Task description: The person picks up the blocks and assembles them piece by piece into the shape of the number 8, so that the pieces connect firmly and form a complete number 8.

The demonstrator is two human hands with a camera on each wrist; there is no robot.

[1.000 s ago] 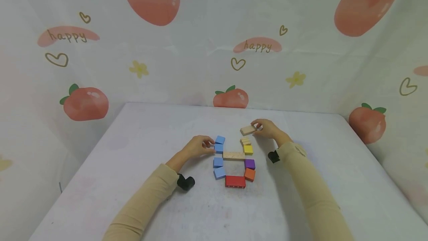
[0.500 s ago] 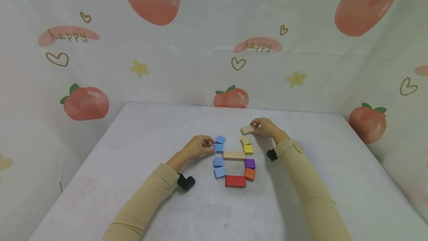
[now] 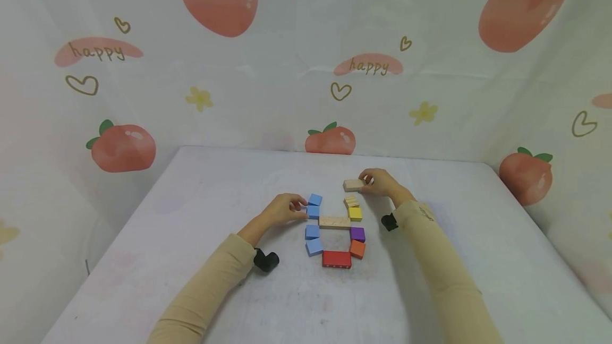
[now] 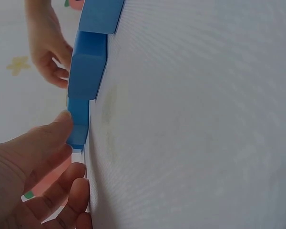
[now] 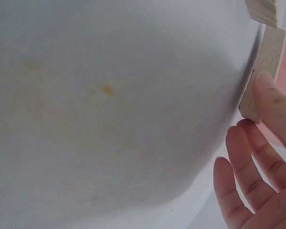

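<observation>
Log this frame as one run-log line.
left hand: touches blue block | right hand: pinches plain wooden block | table: block outline

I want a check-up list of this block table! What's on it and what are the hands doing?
Surface: white table, faintly stained.
Job's things: plain wooden block at the far right; four blue blocks in a column; a wooden bar across the middle; striped, yellow, purple, orange and red blocks complete the ring.
Clutter: nothing seen.
Grips: right hand pinches the plain wooden block; left hand touches the blue blocks.
Cables: nothing seen.
Surroundings: peach-print cloth with "happy" lettering.
</observation>
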